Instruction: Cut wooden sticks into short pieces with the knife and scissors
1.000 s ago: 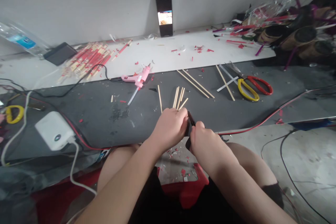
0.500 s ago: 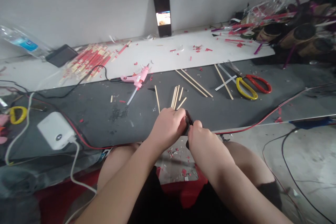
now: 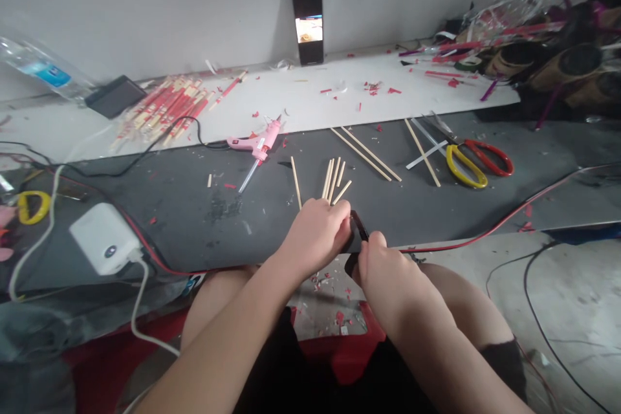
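Observation:
My left hand (image 3: 317,233) is closed at the table's front edge, its fingers curled so that what they hold, if anything, is hidden. Just beyond its knuckles lie several thin wooden sticks (image 3: 330,178), some long and some short, partly covered by the hand. My right hand (image 3: 395,275) is wrapped round a dark hand tool (image 3: 359,226). The tool's narrow end points up and left, close to my left fingers, and a dark handle part sticks out below my right hand; its exact kind is unclear.
Farther back lie a pink glue gun (image 3: 257,142), more sticks (image 3: 366,154) and scissors (image 3: 478,162) with yellow and red handles. A phone (image 3: 308,22) leans on the wall. A white power bank (image 3: 104,239) and red-wrapped sticks (image 3: 169,107) are at left. A red cable (image 3: 490,229) crosses the front edge.
My right hand has moved slightly right and down, and more of the dark tool shows between the hands. My left hand stays closed by the sticks. The whole view has shifted a little.

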### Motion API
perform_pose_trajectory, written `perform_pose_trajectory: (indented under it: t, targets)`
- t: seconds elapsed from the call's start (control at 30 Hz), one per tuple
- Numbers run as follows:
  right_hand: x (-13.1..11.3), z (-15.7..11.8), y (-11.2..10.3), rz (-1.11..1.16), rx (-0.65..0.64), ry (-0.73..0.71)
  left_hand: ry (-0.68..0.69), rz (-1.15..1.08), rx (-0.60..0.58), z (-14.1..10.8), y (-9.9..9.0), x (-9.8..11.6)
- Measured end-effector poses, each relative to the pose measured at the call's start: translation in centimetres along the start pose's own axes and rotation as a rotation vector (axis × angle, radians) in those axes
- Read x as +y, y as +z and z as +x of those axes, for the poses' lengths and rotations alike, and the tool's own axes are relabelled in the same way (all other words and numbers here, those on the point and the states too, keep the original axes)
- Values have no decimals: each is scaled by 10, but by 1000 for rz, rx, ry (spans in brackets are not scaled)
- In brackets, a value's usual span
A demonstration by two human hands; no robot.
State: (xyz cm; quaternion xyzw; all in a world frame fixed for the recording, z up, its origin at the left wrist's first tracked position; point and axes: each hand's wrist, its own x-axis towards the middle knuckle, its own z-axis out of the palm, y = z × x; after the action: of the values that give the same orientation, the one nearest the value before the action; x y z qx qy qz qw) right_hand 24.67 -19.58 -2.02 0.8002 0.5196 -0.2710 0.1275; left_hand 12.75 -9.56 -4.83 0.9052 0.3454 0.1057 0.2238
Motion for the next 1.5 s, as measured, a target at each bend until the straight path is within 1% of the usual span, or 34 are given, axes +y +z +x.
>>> perform_pose_trajectory:
  t: [0.2,0.37,0.53,0.73,1.07,1.17,1.27,1.4,1.5]
  targets:
    - [0,8,-7,28,-53,-34,41,0,-45,3,-5,-6]
    - [-2,10,-13,24,-74,-41,49,0,-62,6,-7,-7]
    - [-6,7,-11,8,-46,-10,49,-18,-74,7,-9,-6]
    - [-6,8,-8,3,-41,-30,52,-35,-84,8,-9,-7]
    - [-6,9,-16,31,-68,-39,57,-17,-76,8,-7,-8]
    - [-5,9,-15,42,-68,-31,18,14,-57,8,-5,-5]
    - [-5,9,-9,32,-24,-25,-12,38,-39,6,-3,-3]
    - [-2,7,-3,21,15,-48,-7,65,-33,5,-2,-1]
    - [0,7,-3,32,17,-31,5,86,-33,5,-3,0]
